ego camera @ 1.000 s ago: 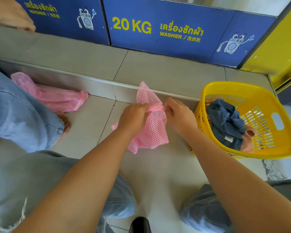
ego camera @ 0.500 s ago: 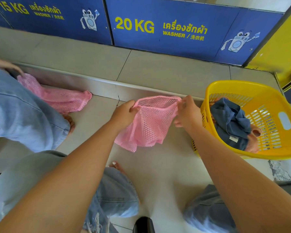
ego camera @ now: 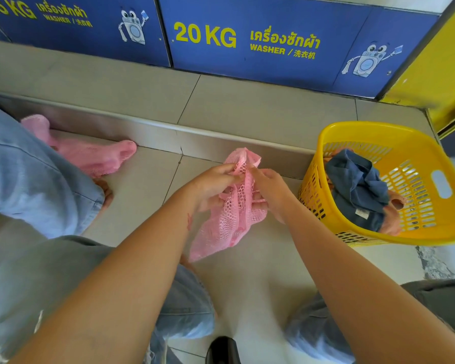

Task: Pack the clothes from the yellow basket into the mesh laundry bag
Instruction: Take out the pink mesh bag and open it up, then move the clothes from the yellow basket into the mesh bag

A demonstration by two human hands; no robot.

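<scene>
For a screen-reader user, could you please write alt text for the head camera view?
Both hands, left hand and right hand, bunch a pink mesh laundry bag above a tiled floor. To the right stands a yellow basket holding a blue garment; another pink mesh bag lies at left, below blue washer panels.

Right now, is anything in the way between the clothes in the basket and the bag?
Nothing visible lies between the clothes and the bag, only bare floor. Yet both hands, left and right, hold the bag bunched.
</scene>
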